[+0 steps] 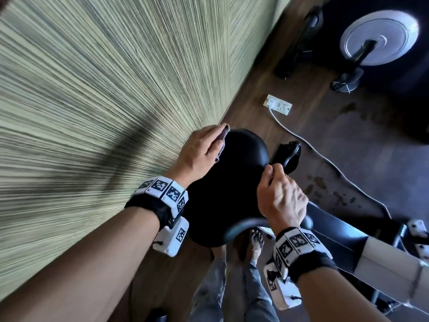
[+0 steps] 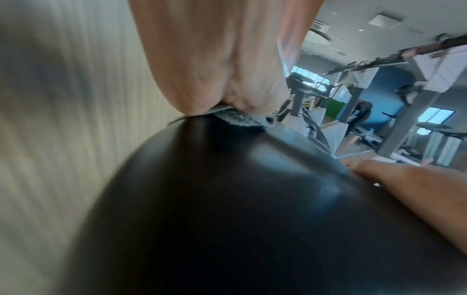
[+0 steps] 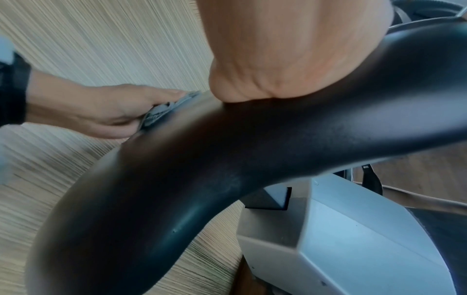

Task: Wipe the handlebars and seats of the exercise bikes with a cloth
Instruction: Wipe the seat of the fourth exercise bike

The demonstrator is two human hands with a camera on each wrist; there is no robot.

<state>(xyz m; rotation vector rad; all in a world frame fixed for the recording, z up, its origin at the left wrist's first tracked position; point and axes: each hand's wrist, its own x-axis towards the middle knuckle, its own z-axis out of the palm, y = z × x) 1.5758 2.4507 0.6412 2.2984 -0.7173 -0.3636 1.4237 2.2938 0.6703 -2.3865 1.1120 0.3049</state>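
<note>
- Fingers of left hand (image 1: 200,151) lie flat, pressing cloth (image 1: 60,135) on seat's (image 1: 232,182) far-left edge.
- Right hand (image 1: 281,196) curls round seat's right edge, steadying.
- Unwiped seat stretches near-right of cloth.

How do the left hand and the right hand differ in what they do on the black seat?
The left hand lies with straight fingers and presses the grey cloth onto the seat; the right hand has no cloth and curls its fingers round the seat's edge. The left hand is on the wall side, the right hand on the bike-frame side. Both touch the same seat.
</note>
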